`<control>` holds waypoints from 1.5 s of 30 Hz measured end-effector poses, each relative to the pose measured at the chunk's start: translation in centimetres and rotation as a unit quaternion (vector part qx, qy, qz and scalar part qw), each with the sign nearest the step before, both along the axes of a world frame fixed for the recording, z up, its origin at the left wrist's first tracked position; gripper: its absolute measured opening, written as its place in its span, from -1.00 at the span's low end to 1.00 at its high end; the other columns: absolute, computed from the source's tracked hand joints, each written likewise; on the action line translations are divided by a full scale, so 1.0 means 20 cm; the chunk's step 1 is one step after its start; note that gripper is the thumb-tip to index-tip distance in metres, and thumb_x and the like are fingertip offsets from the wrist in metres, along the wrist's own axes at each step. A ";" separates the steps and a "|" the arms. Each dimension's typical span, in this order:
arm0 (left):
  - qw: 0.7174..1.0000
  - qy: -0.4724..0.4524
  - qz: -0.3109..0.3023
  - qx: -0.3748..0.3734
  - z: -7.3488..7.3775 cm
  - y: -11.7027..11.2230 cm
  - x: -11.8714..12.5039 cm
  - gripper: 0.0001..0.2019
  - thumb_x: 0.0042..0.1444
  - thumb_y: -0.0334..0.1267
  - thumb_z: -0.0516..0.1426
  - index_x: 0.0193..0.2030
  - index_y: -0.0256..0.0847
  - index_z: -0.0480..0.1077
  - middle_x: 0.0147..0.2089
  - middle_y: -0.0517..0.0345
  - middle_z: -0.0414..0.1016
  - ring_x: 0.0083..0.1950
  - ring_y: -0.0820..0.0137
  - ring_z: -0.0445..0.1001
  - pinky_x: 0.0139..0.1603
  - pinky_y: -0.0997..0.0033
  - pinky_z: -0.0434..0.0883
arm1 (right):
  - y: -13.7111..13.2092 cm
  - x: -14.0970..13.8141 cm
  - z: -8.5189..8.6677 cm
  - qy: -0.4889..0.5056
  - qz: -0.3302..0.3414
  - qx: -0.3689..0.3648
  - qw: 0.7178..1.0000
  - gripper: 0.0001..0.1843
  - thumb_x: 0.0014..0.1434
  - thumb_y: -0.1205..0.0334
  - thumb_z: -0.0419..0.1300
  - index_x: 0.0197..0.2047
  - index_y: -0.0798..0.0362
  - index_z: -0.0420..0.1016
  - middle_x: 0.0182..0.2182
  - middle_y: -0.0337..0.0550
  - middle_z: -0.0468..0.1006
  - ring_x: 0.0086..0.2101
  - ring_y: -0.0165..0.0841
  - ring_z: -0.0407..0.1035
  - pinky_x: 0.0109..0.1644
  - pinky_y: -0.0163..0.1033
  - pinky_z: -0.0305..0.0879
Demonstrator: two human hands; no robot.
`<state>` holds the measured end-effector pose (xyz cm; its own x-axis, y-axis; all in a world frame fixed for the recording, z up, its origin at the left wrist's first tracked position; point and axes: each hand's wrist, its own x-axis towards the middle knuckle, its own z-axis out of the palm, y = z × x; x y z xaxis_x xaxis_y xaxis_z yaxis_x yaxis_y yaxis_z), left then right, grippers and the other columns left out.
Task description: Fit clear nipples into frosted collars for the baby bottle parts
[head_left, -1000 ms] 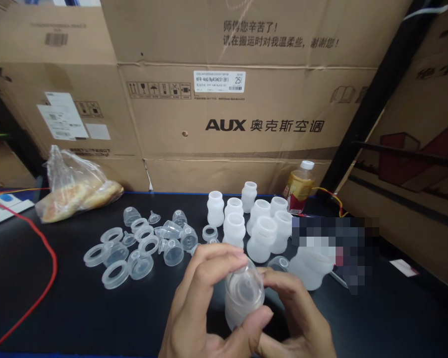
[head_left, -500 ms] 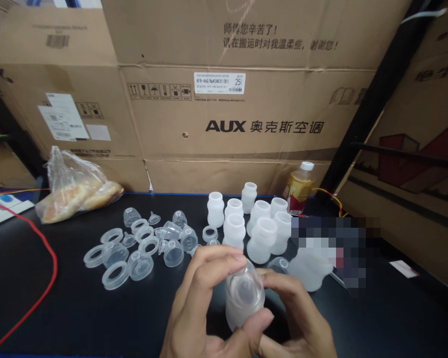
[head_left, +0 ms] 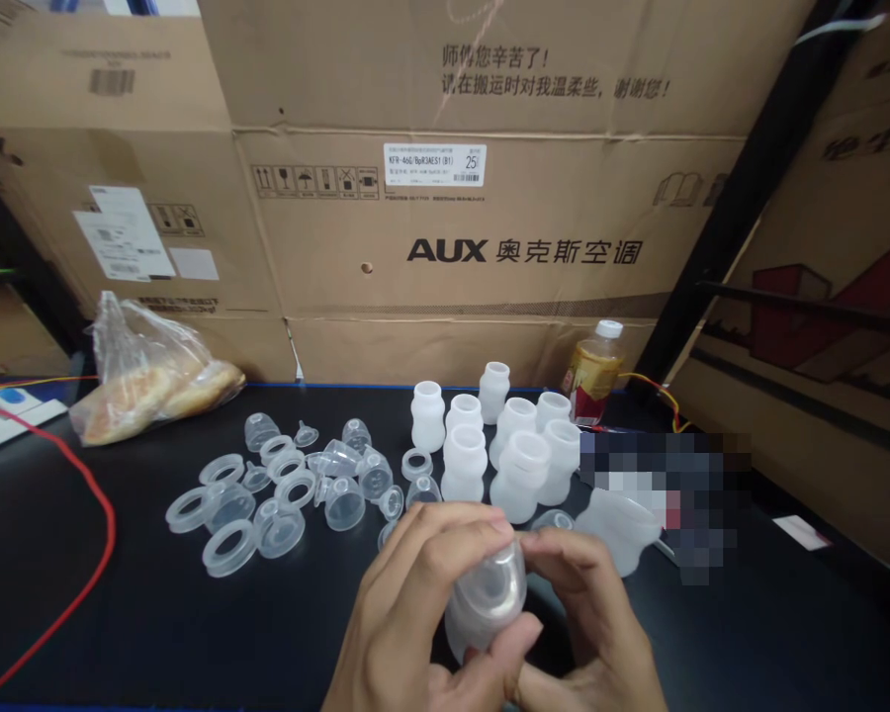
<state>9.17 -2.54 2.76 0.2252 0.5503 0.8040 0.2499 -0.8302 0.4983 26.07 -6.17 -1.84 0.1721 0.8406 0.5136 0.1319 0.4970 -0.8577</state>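
Head view: the left hand (head_left: 404, 603) and right hand (head_left: 589, 618) are clamped together on a frosted bottle (head_left: 482, 618), fingers wrapped around it, its clear domed end tilted upward. Beyond the frosted bottle, white bottles (head_left: 519, 475) stand clustered on the black table (head_left: 59, 613). Clear cups (head_left: 345, 504) and silicone rings (head_left: 228, 547) lie scattered farther left of it. Just right of it rests a larger bottle (head_left: 619, 529), partly hidden by a pixelated patch (head_left: 667, 504). Well behind it, a bread bag (head_left: 148, 381) and a drink bottle (head_left: 593, 374) sit before cardboard boxes (head_left: 445, 247); a red cable (head_left: 93, 494) trails far left.
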 end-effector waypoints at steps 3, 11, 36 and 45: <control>0.999 0.001 -0.001 0.040 0.00 0.03 0.00 -0.64 0.44 -0.31 0.34 0.31 -0.05 0.48 0.20 0.13 0.72 0.16 0.38 0.75 0.26 0.46 0.62 | 0.00 0.01 -0.04 -0.008 -0.006 -0.002 1.000 -0.26 0.13 0.52 0.46 0.25 -0.34 0.48 0.09 -0.47 0.76 0.09 -0.46 0.66 0.23 -0.49 0.50; 0.999 0.039 -0.004 0.012 0.02 0.01 -0.02 -0.45 0.25 -0.58 0.29 0.31 -0.02 0.42 0.14 0.11 0.70 -0.01 0.29 0.71 0.03 0.22 0.69 | 0.02 0.04 -0.04 -0.050 0.012 0.047 0.998 -0.21 0.18 0.55 0.45 0.34 -0.33 0.49 0.08 -0.40 0.77 0.02 -0.41 0.69 0.22 -0.45 0.55; 0.995 0.091 0.005 0.026 0.00 0.03 -0.01 -0.34 0.08 -0.56 0.29 0.27 0.00 0.26 0.00 0.15 0.63 -0.15 0.29 0.67 -0.08 0.14 0.64 | 0.03 -0.02 -0.01 -0.085 -0.026 0.057 0.994 -0.42 0.40 0.06 0.50 0.39 -0.30 0.45 0.08 -0.22 0.78 -0.02 -0.24 0.72 0.10 -0.28 0.62; 0.984 0.142 0.035 0.106 0.09 0.04 -0.04 -0.56 0.21 -0.46 0.21 0.18 -0.06 0.29 -0.08 0.07 0.70 -0.24 0.20 0.71 -0.24 0.13 0.67 | 0.04 0.02 -0.05 -0.101 -0.010 0.054 0.993 -0.43 0.32 0.28 0.46 0.32 -0.23 0.48 0.04 -0.23 0.78 0.01 -0.23 0.72 0.10 -0.28 0.64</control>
